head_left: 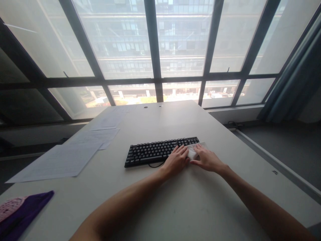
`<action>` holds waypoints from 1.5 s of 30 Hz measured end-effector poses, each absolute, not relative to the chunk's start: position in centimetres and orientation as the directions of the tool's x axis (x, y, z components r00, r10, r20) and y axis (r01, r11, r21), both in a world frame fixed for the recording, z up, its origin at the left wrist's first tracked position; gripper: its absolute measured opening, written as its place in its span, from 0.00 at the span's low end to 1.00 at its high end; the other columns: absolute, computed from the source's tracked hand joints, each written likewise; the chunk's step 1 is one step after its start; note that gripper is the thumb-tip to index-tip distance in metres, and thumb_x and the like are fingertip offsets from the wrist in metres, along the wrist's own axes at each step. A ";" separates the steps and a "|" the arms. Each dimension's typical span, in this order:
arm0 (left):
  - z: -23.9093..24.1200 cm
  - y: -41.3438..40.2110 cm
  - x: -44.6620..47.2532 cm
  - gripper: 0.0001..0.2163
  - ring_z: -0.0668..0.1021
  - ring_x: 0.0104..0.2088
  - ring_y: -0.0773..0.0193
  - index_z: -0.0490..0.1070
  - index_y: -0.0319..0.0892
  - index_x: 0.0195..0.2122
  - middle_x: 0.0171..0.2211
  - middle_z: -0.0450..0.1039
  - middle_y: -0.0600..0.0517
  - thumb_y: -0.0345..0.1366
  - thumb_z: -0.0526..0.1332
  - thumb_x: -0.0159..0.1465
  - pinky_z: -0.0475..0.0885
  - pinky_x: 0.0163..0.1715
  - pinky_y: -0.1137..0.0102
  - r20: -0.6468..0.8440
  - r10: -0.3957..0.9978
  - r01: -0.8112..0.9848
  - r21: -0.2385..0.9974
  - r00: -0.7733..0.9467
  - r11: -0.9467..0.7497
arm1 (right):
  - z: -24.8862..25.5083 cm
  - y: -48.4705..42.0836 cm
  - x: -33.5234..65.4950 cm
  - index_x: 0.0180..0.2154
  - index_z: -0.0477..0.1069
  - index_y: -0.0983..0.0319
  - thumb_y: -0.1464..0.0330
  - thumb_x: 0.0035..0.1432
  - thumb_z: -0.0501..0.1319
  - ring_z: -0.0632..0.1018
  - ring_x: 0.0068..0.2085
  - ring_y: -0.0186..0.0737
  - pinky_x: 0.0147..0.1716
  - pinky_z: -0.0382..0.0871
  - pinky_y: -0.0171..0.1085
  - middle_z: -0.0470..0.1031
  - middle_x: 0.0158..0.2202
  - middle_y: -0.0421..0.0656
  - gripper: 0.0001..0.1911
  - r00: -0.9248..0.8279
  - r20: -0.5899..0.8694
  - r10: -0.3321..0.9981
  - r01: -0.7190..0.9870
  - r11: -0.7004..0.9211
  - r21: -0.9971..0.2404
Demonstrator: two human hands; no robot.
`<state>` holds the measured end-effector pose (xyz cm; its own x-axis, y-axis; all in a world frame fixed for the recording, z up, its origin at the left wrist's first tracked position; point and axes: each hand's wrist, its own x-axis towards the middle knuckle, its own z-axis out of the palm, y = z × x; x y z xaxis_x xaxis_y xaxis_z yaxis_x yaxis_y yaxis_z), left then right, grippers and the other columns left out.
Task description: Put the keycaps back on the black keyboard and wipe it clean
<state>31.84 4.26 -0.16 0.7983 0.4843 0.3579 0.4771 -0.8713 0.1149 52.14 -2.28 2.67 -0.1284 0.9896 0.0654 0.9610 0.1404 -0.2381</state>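
A black keyboard (147, 152) lies at a slant on the white table in front of me, its cable showing under the near edge. My left hand (176, 159) rests on the keyboard's right part, fingers stretched out and lying flat. Close beside it, my right hand (207, 159) grips a crumpled white tissue (192, 153) against the keyboard's right end, fingertips on top and thumb at the near side. The tissue and both hands cover the keys there. Whether my left fingertips touch the tissue I cannot tell.
Printed paper sheets (56, 162) lie along the table's left side. A purple cloth (32, 211) with a pink patterned item (11, 207) is at the near left corner. Beyond the table (173, 122) are large windows; a blue-grey curtain (292, 78) hangs at the right.
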 end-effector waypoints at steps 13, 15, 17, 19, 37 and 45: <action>-0.2 4.2 32.0 0.20 0.63 0.68 0.55 0.61 0.40 0.63 0.67 0.62 0.41 0.37 0.55 0.71 0.56 0.69 0.56 0.347 0.493 0.484 0.119 0.798 -0.867 | 1.3 -1.3 52.3 0.64 0.64 0.64 0.68 0.69 0.55 0.63 0.68 0.47 0.64 0.61 0.44 0.61 0.68 0.53 0.25 -0.109 0.192 0.975 0.978 0.140 -0.156; -0.1 4.2 31.9 0.20 0.63 0.68 0.55 0.61 0.40 0.63 0.67 0.61 0.41 0.37 0.55 0.70 0.55 0.69 0.56 0.341 0.492 0.480 0.125 0.801 -0.868 | 1.1 -1.2 52.4 0.64 0.66 0.63 0.69 0.68 0.56 0.65 0.68 0.46 0.64 0.62 0.43 0.63 0.67 0.53 0.24 -0.107 0.208 0.972 0.981 0.137 -0.136; 0.0 4.1 31.9 0.21 0.63 0.68 0.55 0.61 0.41 0.63 0.67 0.61 0.41 0.37 0.56 0.70 0.55 0.69 0.56 0.339 0.493 0.478 0.133 0.801 -0.868 | 1.1 -1.0 52.3 0.62 0.67 0.63 0.70 0.68 0.55 0.67 0.66 0.46 0.63 0.64 0.42 0.65 0.66 0.53 0.22 -0.100 0.221 0.970 0.984 0.129 -0.122; 0.0 4.1 31.9 0.21 0.62 0.69 0.55 0.60 0.42 0.64 0.67 0.61 0.41 0.37 0.56 0.70 0.56 0.69 0.55 0.338 0.494 0.476 0.141 0.801 -0.868 | 1.4 -0.9 52.3 0.61 0.70 0.62 0.69 0.69 0.54 0.69 0.65 0.46 0.61 0.66 0.42 0.67 0.65 0.53 0.21 -0.092 0.230 0.969 0.986 0.121 -0.116; -0.4 4.3 32.0 0.24 0.61 0.69 0.54 0.57 0.40 0.68 0.69 0.59 0.41 0.37 0.54 0.71 0.55 0.69 0.55 0.344 0.500 0.474 0.163 0.795 -0.865 | 0.9 -0.7 52.9 0.52 0.74 0.65 0.70 0.72 0.45 0.76 0.58 0.46 0.55 0.69 0.39 0.75 0.58 0.53 0.21 0.161 0.290 0.944 0.980 -0.116 -0.163; -1.0 4.5 32.2 0.23 0.61 0.69 0.54 0.59 0.39 0.67 0.67 0.61 0.43 0.37 0.53 0.71 0.54 0.69 0.55 0.364 0.482 0.457 0.158 0.797 -0.875 | -0.9 0.9 53.3 0.63 0.67 0.64 0.71 0.71 0.47 0.66 0.67 0.43 0.65 0.60 0.42 0.66 0.66 0.52 0.23 0.035 0.343 0.939 0.957 0.067 -0.281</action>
<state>32.16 4.54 -1.03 0.7968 0.4823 0.3640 0.4573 -0.8751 0.1584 53.34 0.88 -0.92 0.0354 0.9387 0.3429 0.9573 0.0666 -0.2813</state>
